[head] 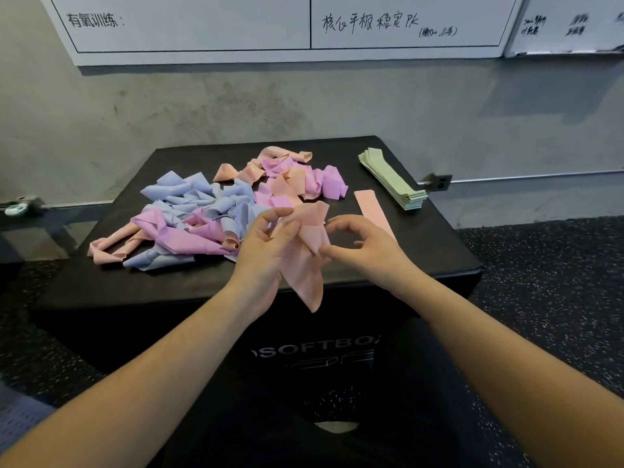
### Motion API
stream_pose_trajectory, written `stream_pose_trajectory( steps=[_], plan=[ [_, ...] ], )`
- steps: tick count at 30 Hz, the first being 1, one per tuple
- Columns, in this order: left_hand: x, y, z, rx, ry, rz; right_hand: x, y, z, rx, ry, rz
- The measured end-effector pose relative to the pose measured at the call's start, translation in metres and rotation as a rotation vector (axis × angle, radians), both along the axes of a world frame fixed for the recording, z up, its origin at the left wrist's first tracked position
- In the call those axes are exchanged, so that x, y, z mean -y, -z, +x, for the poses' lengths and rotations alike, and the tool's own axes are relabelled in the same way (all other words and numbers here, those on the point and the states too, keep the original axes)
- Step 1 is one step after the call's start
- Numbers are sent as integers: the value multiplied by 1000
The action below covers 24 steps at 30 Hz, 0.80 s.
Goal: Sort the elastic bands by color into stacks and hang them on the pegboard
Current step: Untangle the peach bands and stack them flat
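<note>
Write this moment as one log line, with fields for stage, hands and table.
stage: sorting | hands: left hand and right hand hold peach band | table: green stack, flat peach band, mixed pile
</note>
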<state>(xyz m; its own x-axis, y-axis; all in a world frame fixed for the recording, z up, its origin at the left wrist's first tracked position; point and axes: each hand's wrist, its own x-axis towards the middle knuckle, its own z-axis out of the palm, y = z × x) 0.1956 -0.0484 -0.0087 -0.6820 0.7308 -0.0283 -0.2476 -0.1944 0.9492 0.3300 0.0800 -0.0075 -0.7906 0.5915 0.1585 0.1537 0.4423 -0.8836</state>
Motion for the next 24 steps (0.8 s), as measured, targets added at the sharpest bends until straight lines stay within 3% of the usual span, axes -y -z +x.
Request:
stream_pose_trajectory(
  steps=[8,12,18,24],
  plan=[
    [0,-1,1,-81,-25,10,5,-3,6,-28,12,-11],
    [-1,0,3,-39,-34,39,8,-2,11,11,32,110],
    [4,-2,2,-26,-51,64,11,-4,13,18,-6,110],
    [8,-1,-2,-84,12,21,5,-3,10,-5,127,108]
  ],
)
